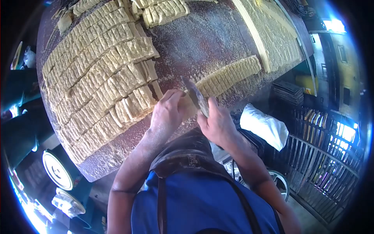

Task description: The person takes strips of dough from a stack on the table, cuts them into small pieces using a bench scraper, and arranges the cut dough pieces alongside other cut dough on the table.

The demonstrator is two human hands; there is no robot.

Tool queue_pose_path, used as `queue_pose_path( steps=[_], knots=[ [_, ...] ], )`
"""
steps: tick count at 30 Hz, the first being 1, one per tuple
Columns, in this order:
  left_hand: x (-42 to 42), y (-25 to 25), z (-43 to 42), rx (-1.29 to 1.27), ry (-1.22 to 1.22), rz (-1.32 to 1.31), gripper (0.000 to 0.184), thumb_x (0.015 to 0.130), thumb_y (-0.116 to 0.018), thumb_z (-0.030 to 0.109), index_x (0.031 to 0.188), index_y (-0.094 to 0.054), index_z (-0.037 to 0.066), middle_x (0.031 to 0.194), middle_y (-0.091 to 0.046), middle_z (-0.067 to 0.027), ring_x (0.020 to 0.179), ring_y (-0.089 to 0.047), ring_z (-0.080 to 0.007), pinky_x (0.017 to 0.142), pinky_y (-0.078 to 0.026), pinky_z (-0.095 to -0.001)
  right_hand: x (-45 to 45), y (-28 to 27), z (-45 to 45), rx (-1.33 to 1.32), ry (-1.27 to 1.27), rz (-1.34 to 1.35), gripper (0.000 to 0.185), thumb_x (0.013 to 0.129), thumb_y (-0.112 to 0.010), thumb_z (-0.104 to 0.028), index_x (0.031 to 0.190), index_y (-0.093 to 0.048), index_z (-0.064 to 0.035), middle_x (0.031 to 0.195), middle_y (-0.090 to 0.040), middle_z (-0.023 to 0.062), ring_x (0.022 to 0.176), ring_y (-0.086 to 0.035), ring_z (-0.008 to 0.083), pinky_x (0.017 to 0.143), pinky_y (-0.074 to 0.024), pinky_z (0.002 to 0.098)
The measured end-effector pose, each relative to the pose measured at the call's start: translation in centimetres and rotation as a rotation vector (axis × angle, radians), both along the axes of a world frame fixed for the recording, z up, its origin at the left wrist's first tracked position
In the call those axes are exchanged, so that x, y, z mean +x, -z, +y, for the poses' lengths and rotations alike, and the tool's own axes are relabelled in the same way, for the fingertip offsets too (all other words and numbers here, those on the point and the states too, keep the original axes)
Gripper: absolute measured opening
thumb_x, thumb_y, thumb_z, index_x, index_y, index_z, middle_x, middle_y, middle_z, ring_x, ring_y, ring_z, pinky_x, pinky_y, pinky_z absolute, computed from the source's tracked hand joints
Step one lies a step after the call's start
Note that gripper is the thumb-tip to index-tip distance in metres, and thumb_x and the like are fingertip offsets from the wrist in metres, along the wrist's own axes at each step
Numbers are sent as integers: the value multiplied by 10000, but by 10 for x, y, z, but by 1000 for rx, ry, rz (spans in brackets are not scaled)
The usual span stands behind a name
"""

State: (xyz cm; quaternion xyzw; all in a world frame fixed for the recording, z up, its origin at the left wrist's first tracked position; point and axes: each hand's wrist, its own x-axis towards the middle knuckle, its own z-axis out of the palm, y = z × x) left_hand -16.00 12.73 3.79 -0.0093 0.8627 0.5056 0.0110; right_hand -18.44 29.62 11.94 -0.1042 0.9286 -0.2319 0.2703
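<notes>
The broad reddish-brown counter (210, 35), dusted with pale crumbs, reaches out ahead of my hands. Most of what it carries is the big spread of pale yellow, rough-textured slices (87, 76), packed in curving rows beyond and to the left of my left hand. Each slice looks light, dry and apt to crumble; I'd take a few together by their long sides, with flat fingers.

A plump white plastic sack (264, 126) sits to the right of my right hand, its contents hidden. The narrow pale yellow strip with close crosswise cuts (230, 74) lies on the counter, running from just beyond my hands out to the right. It looks soft and likely to part at the cuts, so I'd support it along both edges.

Well left of my left hand is a round white-rimmed container (57, 170); I can't tell what it holds.

My left hand (167, 111) is bent at the strip's near end, its fingertips too hidden to tell whether they pinch anything. My right hand (216, 121) is closed around the grey metal knife (193, 92), blade pointing away.
</notes>
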Motion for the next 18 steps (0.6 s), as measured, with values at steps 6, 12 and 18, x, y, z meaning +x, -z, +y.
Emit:
queue_pose_path(
  steps=[6,12,18],
  knots=[
    [4,9,-7,-74,36,-10,306,783,-679,6,1087,-657,-26,1064,-672,-190,918,-698,-365,785,-579,-402,26,-21,-4,150,-14,-130,298,939,-600,-184,1085,-428,10,793,-663,302,795,-684,486,724,-544,557],
    [7,8,-6,-17,73,-83,295,783,-672,-15,1077,-660,-27,1052,-682,-198,953,-702,-366,792,-587,-396,3,46,-31,71,-29,0,322,918,-617,-176,1091,-439,29,807,-665,306,815,-681,490,743,-549,559],
    [13,5,-15,67,-20,21,300,776,-731,10,1070,-680,-25,1055,-689,-178,942,-709,-338,805,-587,-385,9,0,-15,15,10,-52,325,915,-615,-171,1080,-434,42,766,-656,293,772,-681,480,713,-549,552]
  ],
)
